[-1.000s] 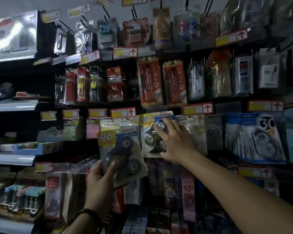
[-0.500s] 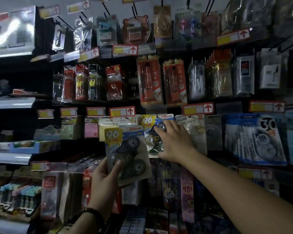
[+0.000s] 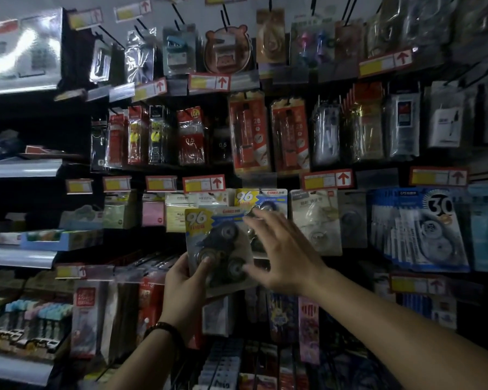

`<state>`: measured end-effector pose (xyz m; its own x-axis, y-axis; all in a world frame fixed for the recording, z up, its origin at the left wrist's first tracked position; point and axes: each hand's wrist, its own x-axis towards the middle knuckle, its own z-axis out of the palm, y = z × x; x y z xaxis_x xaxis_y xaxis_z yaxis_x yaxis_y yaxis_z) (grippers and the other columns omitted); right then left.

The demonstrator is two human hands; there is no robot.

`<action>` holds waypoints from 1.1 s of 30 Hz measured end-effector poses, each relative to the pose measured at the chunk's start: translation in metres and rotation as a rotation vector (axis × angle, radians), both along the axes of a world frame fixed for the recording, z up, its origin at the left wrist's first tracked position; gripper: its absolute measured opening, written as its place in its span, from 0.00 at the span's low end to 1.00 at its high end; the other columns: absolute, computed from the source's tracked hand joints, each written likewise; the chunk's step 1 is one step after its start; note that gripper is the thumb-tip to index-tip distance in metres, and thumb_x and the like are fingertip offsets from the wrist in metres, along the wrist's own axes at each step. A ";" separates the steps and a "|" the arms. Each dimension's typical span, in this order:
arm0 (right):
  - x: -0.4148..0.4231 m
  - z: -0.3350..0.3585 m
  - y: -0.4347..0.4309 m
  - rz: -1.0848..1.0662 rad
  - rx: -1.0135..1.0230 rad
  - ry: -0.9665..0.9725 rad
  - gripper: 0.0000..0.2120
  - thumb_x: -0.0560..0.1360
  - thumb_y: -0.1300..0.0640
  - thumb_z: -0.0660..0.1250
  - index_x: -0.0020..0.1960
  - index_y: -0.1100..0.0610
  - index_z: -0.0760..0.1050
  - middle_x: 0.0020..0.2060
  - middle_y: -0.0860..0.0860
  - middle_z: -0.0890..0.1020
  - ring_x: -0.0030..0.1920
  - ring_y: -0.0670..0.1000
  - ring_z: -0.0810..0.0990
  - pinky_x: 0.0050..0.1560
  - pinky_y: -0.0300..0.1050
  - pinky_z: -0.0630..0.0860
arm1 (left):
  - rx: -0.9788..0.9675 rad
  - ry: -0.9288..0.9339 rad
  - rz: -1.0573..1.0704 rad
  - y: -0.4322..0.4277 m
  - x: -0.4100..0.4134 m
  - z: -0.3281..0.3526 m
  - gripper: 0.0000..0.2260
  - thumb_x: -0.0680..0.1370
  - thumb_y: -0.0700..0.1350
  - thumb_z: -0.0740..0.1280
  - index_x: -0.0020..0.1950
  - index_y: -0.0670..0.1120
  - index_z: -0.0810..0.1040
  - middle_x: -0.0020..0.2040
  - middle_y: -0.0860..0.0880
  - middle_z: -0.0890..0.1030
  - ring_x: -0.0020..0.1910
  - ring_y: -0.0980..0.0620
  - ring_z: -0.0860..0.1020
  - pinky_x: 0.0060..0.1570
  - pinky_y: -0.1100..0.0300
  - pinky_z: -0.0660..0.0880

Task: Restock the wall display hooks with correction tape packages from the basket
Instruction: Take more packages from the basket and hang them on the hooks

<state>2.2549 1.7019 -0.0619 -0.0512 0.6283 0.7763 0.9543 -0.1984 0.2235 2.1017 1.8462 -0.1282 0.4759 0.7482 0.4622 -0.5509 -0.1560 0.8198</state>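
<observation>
Package of correction tape, blue card with yellow "96" burst and clear blister over dark dispensers [image 3: 217,243], sits mid-frame, upright with a slight tilt, held off the wall display; left hand [image 3: 185,285] grips its lower left corner from below, thumb [image 3: 206,260] pressed on the blister front, other fingers hidden behind the card; dark beaded bracelet [image 3: 165,330] on that wrist. Right hand [image 3: 285,249] comes in from lower right of frame, fingers spread and nearly straight, gripping nothing; index fingertip near the package's upper right edge, thumb near its lower right edge; cannot tell if either touches. Second matching "96" package [image 3: 265,199] hangs on the wall just behind and up-right of the held one, partly covered by it and by the right hand. Red-and-yellow price tag with arrow [image 3: 204,183] just above the held package; pale clear-fronted tape package [image 3: 314,220] just right of the hung one; big blue "30" multipack [image 3: 417,229] further right; orange-red long packs [image 3: 248,133] in the row above; pastel item tray [image 3: 34,319] at lower left; lighting dim, small print unreadable.
</observation>
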 end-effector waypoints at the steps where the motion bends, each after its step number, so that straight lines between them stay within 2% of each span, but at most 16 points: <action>1: -0.003 -0.004 -0.003 0.002 -0.067 -0.021 0.48 0.72 0.32 0.70 0.83 0.52 0.57 0.82 0.53 0.59 0.81 0.54 0.58 0.80 0.51 0.59 | 0.005 -0.001 -0.008 -0.003 0.002 0.001 0.09 0.83 0.44 0.69 0.63 0.47 0.82 0.59 0.44 0.87 0.57 0.40 0.87 0.52 0.32 0.83; 3: -0.006 -0.009 -0.005 -0.017 -0.136 -0.052 0.53 0.70 0.29 0.70 0.85 0.51 0.51 0.84 0.53 0.54 0.82 0.54 0.54 0.81 0.49 0.53 | 0.017 -0.006 -0.028 -0.011 0.005 0.005 0.08 0.84 0.42 0.68 0.63 0.47 0.82 0.57 0.44 0.88 0.56 0.41 0.87 0.51 0.33 0.83; 5: -0.004 -0.010 -0.004 -0.023 -0.147 -0.032 0.53 0.70 0.32 0.72 0.85 0.49 0.51 0.84 0.53 0.53 0.82 0.54 0.53 0.80 0.47 0.50 | 0.031 -0.004 -0.052 -0.019 0.009 0.007 0.08 0.84 0.41 0.68 0.62 0.45 0.81 0.56 0.43 0.88 0.54 0.40 0.87 0.49 0.35 0.84; 7: -0.001 -0.010 -0.004 -0.015 -0.139 0.010 0.52 0.68 0.32 0.74 0.84 0.48 0.54 0.83 0.51 0.56 0.81 0.54 0.55 0.81 0.50 0.56 | 0.034 0.005 -0.056 -0.022 0.013 0.009 0.08 0.83 0.40 0.68 0.62 0.45 0.82 0.55 0.43 0.88 0.54 0.40 0.87 0.48 0.36 0.84; 9: 0.002 -0.007 -0.003 -0.009 -0.113 0.055 0.51 0.65 0.31 0.74 0.81 0.47 0.59 0.78 0.49 0.61 0.78 0.54 0.61 0.76 0.55 0.67 | 0.059 0.020 -0.041 -0.021 0.016 0.010 0.09 0.82 0.41 0.70 0.63 0.46 0.82 0.56 0.44 0.88 0.55 0.40 0.87 0.50 0.33 0.84; 11: 0.005 -0.003 -0.001 -0.043 -0.091 0.061 0.51 0.62 0.30 0.74 0.79 0.48 0.62 0.73 0.49 0.64 0.74 0.53 0.65 0.72 0.55 0.72 | 0.104 0.054 0.003 -0.019 0.019 0.012 0.13 0.81 0.43 0.72 0.66 0.49 0.80 0.59 0.46 0.87 0.57 0.44 0.86 0.55 0.35 0.83; 14: 0.010 0.002 0.003 -0.159 -0.067 0.029 0.50 0.61 0.31 0.73 0.78 0.48 0.63 0.71 0.52 0.64 0.71 0.57 0.66 0.70 0.57 0.73 | 0.159 0.137 0.110 -0.015 0.020 0.012 0.25 0.80 0.45 0.74 0.76 0.52 0.71 0.65 0.49 0.81 0.60 0.52 0.83 0.62 0.43 0.82; 16: 0.014 0.004 0.006 -0.243 -0.049 -0.007 0.50 0.62 0.32 0.75 0.78 0.49 0.63 0.73 0.55 0.64 0.72 0.59 0.66 0.71 0.59 0.72 | 0.233 0.178 0.171 -0.012 0.018 0.010 0.24 0.80 0.43 0.73 0.75 0.52 0.72 0.67 0.50 0.80 0.60 0.54 0.82 0.60 0.49 0.82; 19: 0.019 0.008 0.012 -0.305 0.011 -0.040 0.50 0.61 0.35 0.78 0.78 0.50 0.65 0.75 0.58 0.65 0.72 0.63 0.67 0.69 0.62 0.73 | 0.342 0.238 0.199 -0.009 0.014 0.003 0.19 0.80 0.42 0.74 0.69 0.54 0.77 0.65 0.54 0.81 0.58 0.59 0.83 0.50 0.65 0.81; 20: 0.019 0.010 0.014 -0.314 0.027 -0.043 0.50 0.61 0.35 0.78 0.78 0.50 0.66 0.75 0.59 0.65 0.72 0.63 0.67 0.69 0.63 0.73 | 0.360 0.260 0.210 -0.009 0.012 0.001 0.18 0.80 0.42 0.74 0.67 0.54 0.78 0.64 0.55 0.81 0.57 0.59 0.82 0.49 0.67 0.79; 21: 0.020 0.012 0.016 -0.326 0.032 -0.045 0.51 0.62 0.35 0.78 0.79 0.51 0.65 0.75 0.60 0.65 0.72 0.63 0.67 0.70 0.62 0.72 | 0.363 0.278 0.224 -0.007 0.011 -0.001 0.17 0.79 0.42 0.74 0.67 0.54 0.78 0.63 0.55 0.81 0.57 0.59 0.82 0.50 0.66 0.80; 23: 0.020 0.017 0.020 -0.361 0.017 -0.041 0.51 0.63 0.34 0.77 0.80 0.50 0.64 0.75 0.60 0.65 0.74 0.63 0.66 0.72 0.61 0.71 | 0.349 0.312 0.233 -0.005 0.009 -0.004 0.18 0.79 0.45 0.75 0.67 0.55 0.78 0.64 0.54 0.81 0.60 0.56 0.82 0.58 0.55 0.82; 25: 0.023 0.021 0.022 -0.403 -0.024 -0.036 0.51 0.64 0.34 0.76 0.81 0.50 0.63 0.76 0.59 0.64 0.75 0.62 0.63 0.74 0.60 0.68 | 0.345 0.341 0.239 -0.004 0.008 -0.004 0.18 0.79 0.46 0.75 0.67 0.56 0.78 0.65 0.55 0.80 0.61 0.54 0.81 0.61 0.49 0.82; 28: 0.025 0.024 0.025 -0.455 -0.097 -0.052 0.50 0.65 0.32 0.72 0.82 0.50 0.61 0.75 0.59 0.63 0.75 0.62 0.61 0.76 0.59 0.63 | 0.352 0.354 0.247 -0.005 0.007 -0.005 0.17 0.80 0.46 0.74 0.68 0.54 0.78 0.65 0.55 0.79 0.59 0.55 0.82 0.54 0.55 0.83; 33: 0.020 0.032 0.031 -0.502 -0.142 -0.083 0.49 0.67 0.34 0.72 0.81 0.52 0.60 0.73 0.59 0.63 0.74 0.61 0.62 0.74 0.57 0.63 | 0.354 0.364 0.219 -0.006 0.008 -0.012 0.15 0.80 0.44 0.74 0.66 0.53 0.78 0.60 0.58 0.81 0.52 0.61 0.83 0.42 0.69 0.78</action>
